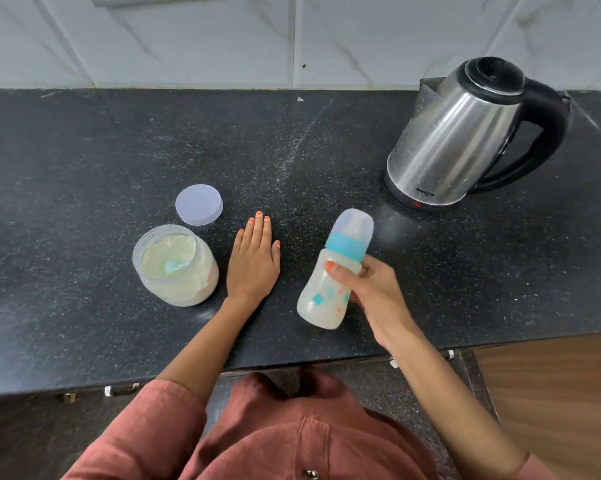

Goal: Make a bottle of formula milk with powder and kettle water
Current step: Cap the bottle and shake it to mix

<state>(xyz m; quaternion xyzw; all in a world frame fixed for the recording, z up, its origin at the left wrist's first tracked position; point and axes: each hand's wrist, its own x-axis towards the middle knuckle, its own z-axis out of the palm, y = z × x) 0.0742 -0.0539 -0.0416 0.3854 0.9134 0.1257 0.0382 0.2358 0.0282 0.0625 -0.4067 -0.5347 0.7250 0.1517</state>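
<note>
My right hand grips a baby bottle around its middle and holds it tilted above the black counter. The bottle has a blue collar, a clear cap, and milky white liquid inside. My left hand lies flat on the counter with straight fingers, between the bottle and an open jar of pale formula powder. A blue scoop is half buried in the powder. The jar's round lid lies just behind it. A steel kettle with a black handle stands at the back right.
A white tiled wall runs behind the counter. The counter's front edge passes just before my body, with drawer handles below. A wooden floor shows at the lower right.
</note>
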